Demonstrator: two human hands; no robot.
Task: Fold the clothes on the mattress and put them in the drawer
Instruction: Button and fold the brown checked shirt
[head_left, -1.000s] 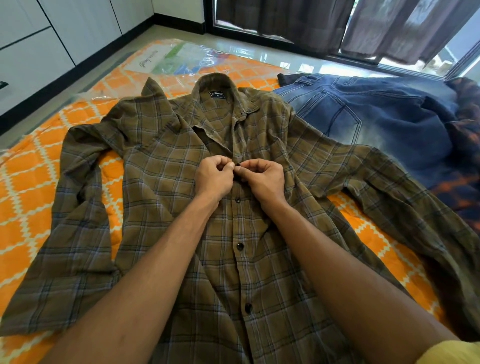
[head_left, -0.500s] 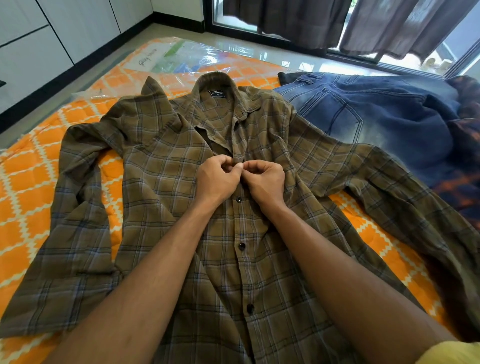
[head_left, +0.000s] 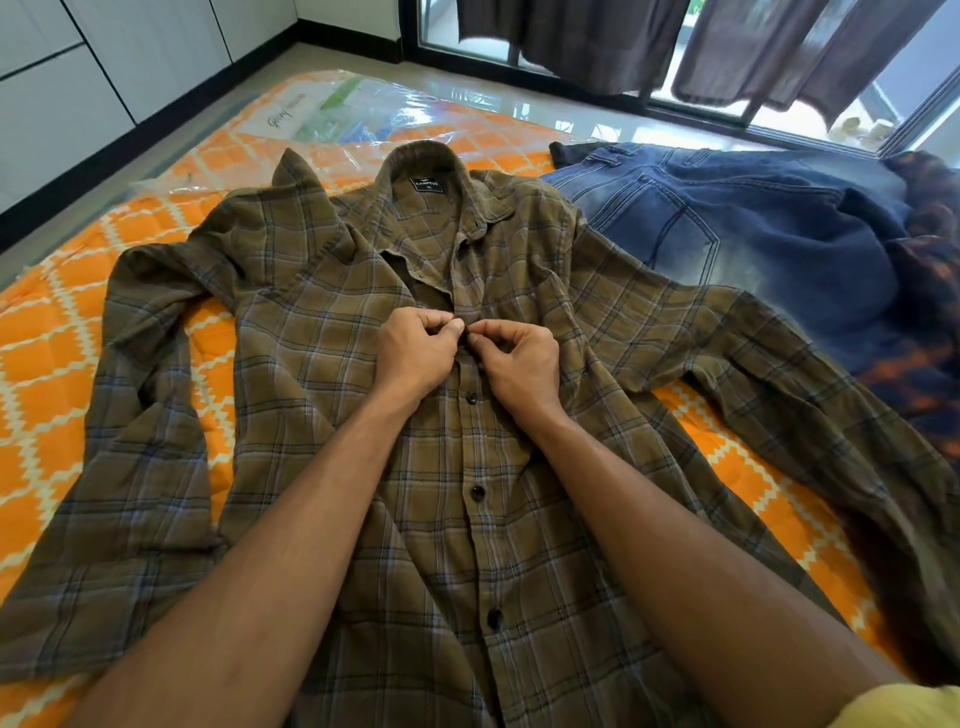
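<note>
Shirt (head_left: 322, 395), brown with checks, flat on the orange mattress (head_left: 47, 374), front up, sleeves out to both sides. Collar (head_left: 423, 161) far away, bottom edge close to the body, so long way runs straight out ahead. Left hand (head_left: 413, 351) and right hand (head_left: 514, 364) side by side on the middle strip, up near the chest. Both curled tight, pinching the cloth edges where a button sits; button itself hidden between the fingertips. Three dark buttons done up lower down, one (head_left: 471, 399) just under the hands. Neck part above open. Next button probably farther out, toward the collar, same reach for both hands. Blue jeans (head_left: 727, 234) to the right, touching the shirt sleeve, not folded yet.
</note>
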